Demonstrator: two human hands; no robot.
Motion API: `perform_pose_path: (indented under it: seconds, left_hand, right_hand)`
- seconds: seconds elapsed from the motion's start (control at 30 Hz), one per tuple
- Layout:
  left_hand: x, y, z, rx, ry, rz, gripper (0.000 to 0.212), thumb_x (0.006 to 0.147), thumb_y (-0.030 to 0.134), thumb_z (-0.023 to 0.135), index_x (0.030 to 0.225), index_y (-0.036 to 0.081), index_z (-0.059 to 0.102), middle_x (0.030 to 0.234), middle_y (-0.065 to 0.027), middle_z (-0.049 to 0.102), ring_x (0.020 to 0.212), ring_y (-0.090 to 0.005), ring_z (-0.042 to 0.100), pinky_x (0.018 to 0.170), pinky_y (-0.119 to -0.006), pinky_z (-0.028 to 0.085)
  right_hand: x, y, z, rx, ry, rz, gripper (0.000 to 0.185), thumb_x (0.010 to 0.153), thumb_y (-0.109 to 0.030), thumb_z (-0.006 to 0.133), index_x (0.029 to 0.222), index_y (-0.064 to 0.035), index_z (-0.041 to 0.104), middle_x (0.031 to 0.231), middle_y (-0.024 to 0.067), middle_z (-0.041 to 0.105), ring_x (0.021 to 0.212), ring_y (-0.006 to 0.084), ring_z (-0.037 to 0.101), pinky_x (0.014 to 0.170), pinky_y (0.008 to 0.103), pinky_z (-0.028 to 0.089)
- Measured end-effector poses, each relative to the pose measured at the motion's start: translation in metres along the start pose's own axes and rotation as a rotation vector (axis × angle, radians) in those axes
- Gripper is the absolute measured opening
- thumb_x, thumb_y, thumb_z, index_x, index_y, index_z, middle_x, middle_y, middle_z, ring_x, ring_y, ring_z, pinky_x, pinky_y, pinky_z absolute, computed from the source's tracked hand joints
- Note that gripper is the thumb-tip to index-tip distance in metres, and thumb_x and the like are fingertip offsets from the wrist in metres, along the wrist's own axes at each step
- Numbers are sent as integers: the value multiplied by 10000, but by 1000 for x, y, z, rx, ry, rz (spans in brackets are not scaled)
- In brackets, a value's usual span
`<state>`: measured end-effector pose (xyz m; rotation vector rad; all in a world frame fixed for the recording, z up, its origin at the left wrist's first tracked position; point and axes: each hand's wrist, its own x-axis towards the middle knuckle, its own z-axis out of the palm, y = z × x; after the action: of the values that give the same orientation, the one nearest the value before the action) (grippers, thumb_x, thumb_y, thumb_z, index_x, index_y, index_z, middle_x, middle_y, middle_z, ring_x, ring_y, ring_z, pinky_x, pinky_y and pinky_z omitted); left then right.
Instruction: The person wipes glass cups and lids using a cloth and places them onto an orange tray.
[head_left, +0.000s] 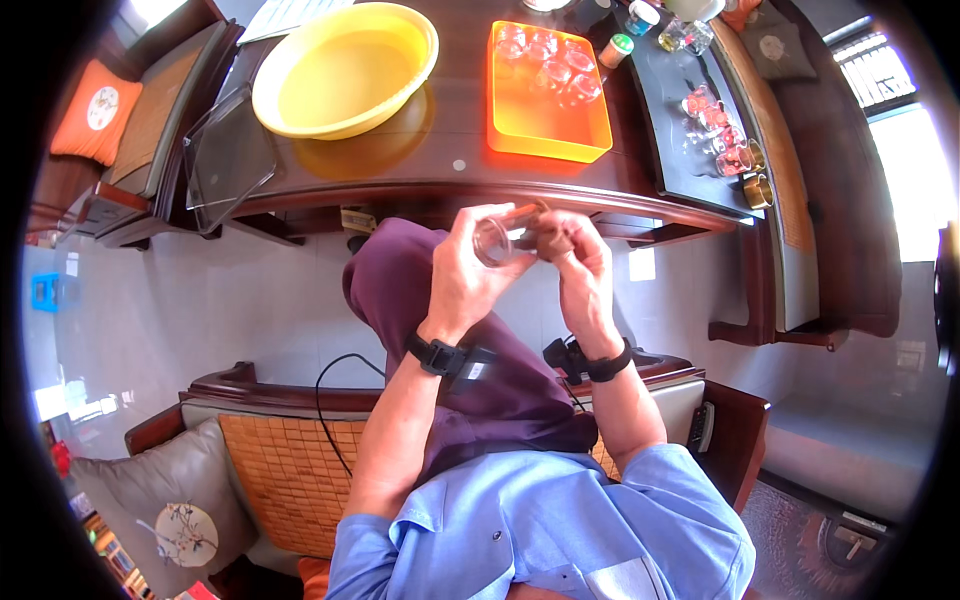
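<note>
My left hand (469, 262) is closed around a clear glass cup (493, 241), its round end facing left, over my lap near the table's front edge. My right hand (576, 247) grips a brown cloth (553, 238) at the cup's other end; how far the cloth reaches into the cup is hidden by the fingers. Beyond the hands, an orange plastic tray (547, 142) on the table holds several clear glasses (556, 73) towards its back. To its left stands a yellow plastic basin (345, 71) with what looks like water in it.
A clear plastic lid (229, 161) overhangs the table's left corner. On the right, a black tea tray (679, 135) carries several red-patterned glasses (714, 116) and gold-coloured cups (757, 191). Small containers (616, 51) stand behind the orange tray. The dark wooden table edge (420, 191) runs just past my hands.
</note>
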<state>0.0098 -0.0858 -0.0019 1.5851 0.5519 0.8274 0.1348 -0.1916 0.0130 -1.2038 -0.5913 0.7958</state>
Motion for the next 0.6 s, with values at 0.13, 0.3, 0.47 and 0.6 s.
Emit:
perform_pose_path:
  seconds: [0.13, 0.3, 0.47, 0.6]
  left_hand:
    - [1, -9, 4, -168, -104, 71, 650, 760, -73, 850, 1320, 39, 541, 1381, -138, 619, 1257, -216, 630, 1018, -332, 540]
    - [5, -3, 7, -573, -66, -88, 714, 818, -9, 843, 1429, 14, 475, 1406, -131, 584, 1252, -197, 608, 1089, -338, 492]
    - [3, -9, -6, -486, -141, -243, 598, 810, 8, 854, 1321, 16, 542, 1240, -103, 654, 1174, -172, 634, 1001, -327, 540]
    - [1, -1, -4, -207, -167, 31, 615, 751, -32, 858, 1289, 61, 577, 1209, -83, 677, 1131, -203, 661, 963, -332, 550]
  right_hand:
    - [18, -2, -2, 138, -78, 13, 194, 1023, -34, 581, 1199, -14, 661, 1090, 25, 674, 972, 111, 628, 906, 293, 513]
    - [9, 0, 7, -62, -88, -215, 227, 994, 59, 573, 1196, 1, 657, 1164, 39, 671, 1047, 116, 642, 949, 276, 511]
    - [4, -5, -1, -132, -233, -134, 372, 942, 107, 536, 1289, -10, 602, 1266, 92, 657, 1157, 167, 647, 1026, 301, 496]
    - [8, -40, -9, -64, -301, 110, 448, 855, 46, 473, 1281, -6, 601, 1231, 86, 649, 1099, 159, 643, 1009, 321, 490]
